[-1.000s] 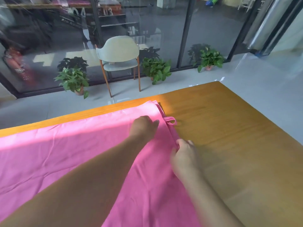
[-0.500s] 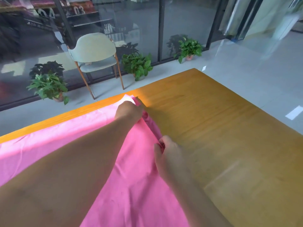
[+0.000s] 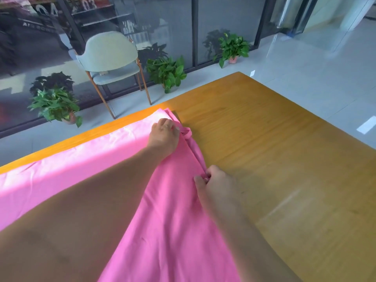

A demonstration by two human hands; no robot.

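A large pink cloth lies spread over the left half of a wooden table. Its right edge is folded, with a small loop of fabric sticking out near the far corner. My left hand rests on the cloth near that far corner, fingers curled against the folded edge beside the loop. My right hand is closer to me on the same edge and pinches the fold between thumb and fingers.
Beyond the table's far edge stand a pale green chair with wooden legs and three potted plants along a dark glass wall. Grey tiled floor runs to the right of the table.
My left hand has slid a little further along the edge toward the far corner, and the fabric loop shows again beside it. My right hand keeps its pinch on the fold.
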